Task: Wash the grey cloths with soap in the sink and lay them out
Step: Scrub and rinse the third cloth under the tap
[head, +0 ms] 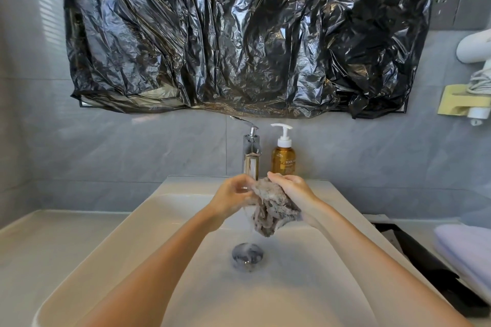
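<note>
Hanging vertically, tail downward: grey cloth [269,208]

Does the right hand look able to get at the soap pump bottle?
Probably yes: the pump bottle stands just behind the right hand with nothing between, though that hand holds the grey cloth.

Ref. tap [251,159]: soap bottle [283,159] placed just R; cloth [271,207] held in front, over sink [305,287]; drain [247,253] further fwd; towel [467,247] far R.
</note>
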{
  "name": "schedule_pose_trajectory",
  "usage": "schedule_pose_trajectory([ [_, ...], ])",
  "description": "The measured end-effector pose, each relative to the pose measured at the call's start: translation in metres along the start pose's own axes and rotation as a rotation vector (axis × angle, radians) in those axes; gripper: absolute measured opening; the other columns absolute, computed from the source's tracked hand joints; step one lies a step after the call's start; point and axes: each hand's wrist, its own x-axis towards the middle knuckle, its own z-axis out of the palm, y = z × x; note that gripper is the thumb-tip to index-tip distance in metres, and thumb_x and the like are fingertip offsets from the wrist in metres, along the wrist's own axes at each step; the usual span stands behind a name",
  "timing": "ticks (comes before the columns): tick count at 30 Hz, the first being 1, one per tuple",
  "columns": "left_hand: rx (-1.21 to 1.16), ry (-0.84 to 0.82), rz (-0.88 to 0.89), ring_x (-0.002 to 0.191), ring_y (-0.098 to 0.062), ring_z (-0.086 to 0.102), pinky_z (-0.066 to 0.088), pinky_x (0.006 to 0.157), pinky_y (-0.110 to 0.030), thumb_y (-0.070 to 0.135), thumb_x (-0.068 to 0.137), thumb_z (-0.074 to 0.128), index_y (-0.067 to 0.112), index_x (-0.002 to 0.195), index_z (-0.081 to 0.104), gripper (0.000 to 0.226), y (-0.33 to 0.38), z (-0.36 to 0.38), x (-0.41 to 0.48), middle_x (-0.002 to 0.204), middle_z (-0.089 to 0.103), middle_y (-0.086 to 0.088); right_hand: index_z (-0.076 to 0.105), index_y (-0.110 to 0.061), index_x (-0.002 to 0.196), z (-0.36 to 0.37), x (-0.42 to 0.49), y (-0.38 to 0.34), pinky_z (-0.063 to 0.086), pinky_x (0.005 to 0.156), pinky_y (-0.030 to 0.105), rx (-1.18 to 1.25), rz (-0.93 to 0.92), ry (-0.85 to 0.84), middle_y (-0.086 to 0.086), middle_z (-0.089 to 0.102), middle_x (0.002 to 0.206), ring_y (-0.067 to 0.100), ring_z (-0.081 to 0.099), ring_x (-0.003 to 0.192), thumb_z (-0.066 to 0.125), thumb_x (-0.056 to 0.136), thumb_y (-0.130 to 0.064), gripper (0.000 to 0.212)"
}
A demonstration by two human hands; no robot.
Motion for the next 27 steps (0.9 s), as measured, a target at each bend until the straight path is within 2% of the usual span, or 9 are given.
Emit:
schedule_pose_trajectory([
  [3, -0.081, 0.033, -0.009, 0.098, -0.027, 0.066, 0.056, 0.079, -0.034, 0.015, 0.088, 0.065, 0.010, 0.080, 0.058, 0.012, 0.002, -0.001, 0.002, 0.105, 0.068, -0.016, 0.073, -0.012, 0.087, -0.003, 0.002, 0.000, 0.052, 0.082, 0.033, -0.165, -0.067, 0.074, 0.007, 0.072, 0.082, 0.022, 0.067, 0.083, 0.058, 0.091, -0.051, 0.042],
  [5, -0.096, 0.022, -0.036, 0.092, -0.026, 0.066, 0.057, 0.077, -0.032, 0.013, 0.092, 0.061, 0.011, 0.085, 0.060, 0.007, 0.004, -0.002, 0.001, 0.100, 0.069, -0.015, 0.055, -0.013, 0.056, -0.003, 0.000, 0.000, 0.037, 0.061, 0.030, -0.348, -0.127, 0.139, 0.001, 0.052, 0.053, 0.020, 0.051, 0.057, 0.051, 0.092, -0.056, 0.056],
  [8, -0.086, 0.068, -0.083, 0.077, -0.015, 0.060, 0.053, 0.063, -0.023, 0.014, 0.095, 0.056, 0.018, 0.087, 0.064, 0.012, 0.007, 0.000, 0.000, 0.087, 0.065, -0.003, 0.036, -0.020, 0.049, -0.001, -0.006, 0.004, 0.030, 0.055, 0.030, -0.639, -0.138, 0.177, -0.005, 0.037, 0.046, 0.017, 0.040, 0.050, 0.038, 0.091, -0.067, 0.064],
  [10, -0.018, 0.162, -0.093, 0.074, -0.010, 0.059, 0.049, 0.058, -0.019, 0.012, 0.095, 0.055, 0.021, 0.086, 0.064, 0.016, 0.007, 0.001, 0.001, 0.084, 0.065, 0.002, 0.053, -0.022, 0.062, 0.002, -0.007, 0.009, 0.039, 0.059, 0.030, -0.837, -0.152, 0.140, -0.005, 0.054, 0.060, 0.016, 0.053, 0.063, 0.027, 0.087, -0.077, 0.066],
  [13, 0.078, 0.335, -0.038, 0.072, -0.008, 0.059, 0.044, 0.055, -0.012, 0.014, 0.093, 0.057, 0.021, 0.083, 0.066, 0.015, 0.007, -0.001, 0.004, 0.078, 0.066, 0.006, 0.062, -0.030, 0.109, 0.006, -0.008, 0.007, 0.048, 0.090, 0.036, -0.583, -0.211, -0.049, -0.010, 0.065, 0.107, 0.014, 0.058, 0.102, 0.037, 0.073, -0.089, 0.073],
  [16, 0.191, 0.400, 0.001, 0.067, -0.005, 0.057, 0.040, 0.053, -0.007, 0.015, 0.091, 0.059, 0.024, 0.074, 0.063, 0.020, 0.011, -0.005, 0.004, 0.071, 0.062, 0.010, 0.058, -0.024, 0.109, 0.015, -0.008, 0.008, 0.048, 0.083, 0.026, -0.469, -0.286, -0.141, -0.011, 0.062, 0.108, 0.011, 0.058, 0.100, 0.066, 0.079, -0.060, 0.047],
  [19, 0.237, 0.380, -0.001, 0.062, -0.004, 0.053, 0.038, 0.049, -0.008, 0.019, 0.093, 0.056, 0.023, 0.080, 0.062, 0.015, 0.013, -0.006, 0.002, 0.071, 0.061, 0.008, 0.059, -0.023, 0.106, 0.023, -0.008, 0.013, 0.049, 0.080, 0.021, -0.524, -0.328, -0.069, -0.007, 0.063, 0.107, 0.013, 0.060, 0.103, 0.062, 0.093, -0.025, 0.013],
  [24, 0.270, 0.382, -0.003, 0.067, -0.009, 0.059, 0.043, 0.059, -0.021, 0.027, 0.093, 0.057, 0.029, 0.081, 0.061, 0.012, 0.011, -0.008, 0.002, 0.072, 0.064, 0.008, 0.058, -0.022, 0.120, 0.027, -0.012, 0.010, 0.049, 0.078, 0.018, -0.379, -0.239, -0.209, -0.010, 0.065, 0.112, 0.006, 0.061, 0.103, 0.066, 0.089, -0.032, 0.034],
  [27, 0.345, 0.336, -0.060, 0.069, -0.013, 0.058, 0.046, 0.066, -0.029, 0.034, 0.091, 0.060, 0.023, 0.073, 0.063, 0.021, 0.009, -0.008, 0.004, 0.070, 0.063, 0.004, 0.063, -0.022, 0.097, 0.028, -0.010, 0.013, 0.048, 0.068, 0.019, -0.488, -0.321, -0.082, -0.008, 0.066, 0.090, 0.006, 0.061, 0.082, 0.060, 0.091, -0.018, 0.007],
])
